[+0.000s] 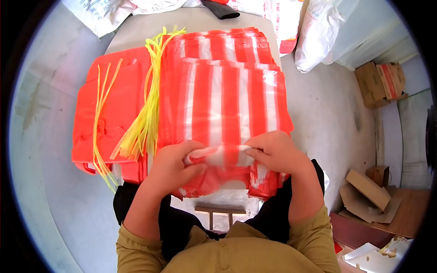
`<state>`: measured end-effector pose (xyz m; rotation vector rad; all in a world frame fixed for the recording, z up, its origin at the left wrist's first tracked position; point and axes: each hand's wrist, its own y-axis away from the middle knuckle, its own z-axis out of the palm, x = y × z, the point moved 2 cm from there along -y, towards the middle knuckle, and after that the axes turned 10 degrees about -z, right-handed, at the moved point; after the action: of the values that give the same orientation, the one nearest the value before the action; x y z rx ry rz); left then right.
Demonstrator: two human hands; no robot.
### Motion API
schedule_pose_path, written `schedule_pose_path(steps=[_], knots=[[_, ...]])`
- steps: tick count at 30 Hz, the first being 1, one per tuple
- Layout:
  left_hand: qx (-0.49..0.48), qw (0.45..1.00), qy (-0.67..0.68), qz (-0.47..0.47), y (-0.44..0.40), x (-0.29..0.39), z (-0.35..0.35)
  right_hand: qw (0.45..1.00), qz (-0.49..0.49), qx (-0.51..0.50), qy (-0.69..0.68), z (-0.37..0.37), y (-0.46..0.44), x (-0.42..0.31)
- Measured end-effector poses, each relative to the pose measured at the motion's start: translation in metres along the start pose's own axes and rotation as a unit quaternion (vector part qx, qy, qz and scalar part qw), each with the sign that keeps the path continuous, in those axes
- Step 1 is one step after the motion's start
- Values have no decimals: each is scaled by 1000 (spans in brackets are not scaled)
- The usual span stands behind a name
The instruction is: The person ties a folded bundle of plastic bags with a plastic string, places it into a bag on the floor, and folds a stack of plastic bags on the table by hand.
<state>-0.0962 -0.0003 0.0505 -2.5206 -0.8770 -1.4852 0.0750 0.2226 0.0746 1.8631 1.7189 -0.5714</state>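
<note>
Between my hands is a red-and-white striped plastic bag (pixel 231 156), its near part gathered into a roll. My left hand (pixel 173 166) is closed on the roll's left end. My right hand (pixel 275 148) pinches the right end between thumb and fingers. Below the roll, the loose plastic is blurred. The bag lies at the near edge of a thick stack of striped plastic bags (pixel 227 95). Left of the stack is a bundle of yellow plastic strips (pixel 152 102), lying partly over a pile of plain red bags (pixel 82 118). A few more yellow strips (pixel 98 127) lie across the red pile.
The stacks rest on a pale table (pixel 150 22). White printed sacks (pixel 98 16) and a black tube-like item (pixel 223 9) are at its far side. A white bag (pixel 318 34) stands to the right. Cardboard boxes (pixel 380 82) and an opened carton (pixel 366 195) are farther right.
</note>
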Motion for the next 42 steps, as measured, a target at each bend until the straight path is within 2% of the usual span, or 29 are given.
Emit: schedule_pose_path(steps=[1,4,7,10,13,16,20,22,25,28,31,34,37,40,42], knots=[[4,1000,12,-28,0,-3,-2,1000,-6,9,-1,-1,-4,2],[35,997,-64,-36,-2,-11,-6,999,48,12,-21,-12,-15,3],[53,994,17,-99,-6,-26,-2,991,116,15,-65,-12,-23,11],[68,989,-17,-129,-12,-27,-2,995,68,68,-25,-1,-31,26],[96,988,38,-118,-17,-27,-1,984,102,131,-68,6,-29,28],[98,984,29,-144,-21,-30,-5,972,106,197,-77,9,-10,32],[129,985,42,-106,-24,-38,-2,981,91,170,10,1,28,39],[147,983,38,-100,-24,-39,1,980,143,137,-12,-8,39,33],[129,976,92,-150,-24,-35,-1,969,186,136,-87,-5,46,46],[103,978,41,-178,-14,-32,-13,966,162,171,-108,0,43,55],[101,984,64,-133,-1,-26,-15,964,169,183,-96,3,42,57],[117,983,45,-136,1,-30,-14,963,166,194,-92,5,42,56],[112,976,109,-155,-1,-42,-13,951,159,245,-103,7,40,52],[94,936,301,-157,-5,-58,-13,923,182,280,-190,-1,36,38],[103,949,248,-163,-4,-54,-13,937,176,268,-141,4,37,50]])
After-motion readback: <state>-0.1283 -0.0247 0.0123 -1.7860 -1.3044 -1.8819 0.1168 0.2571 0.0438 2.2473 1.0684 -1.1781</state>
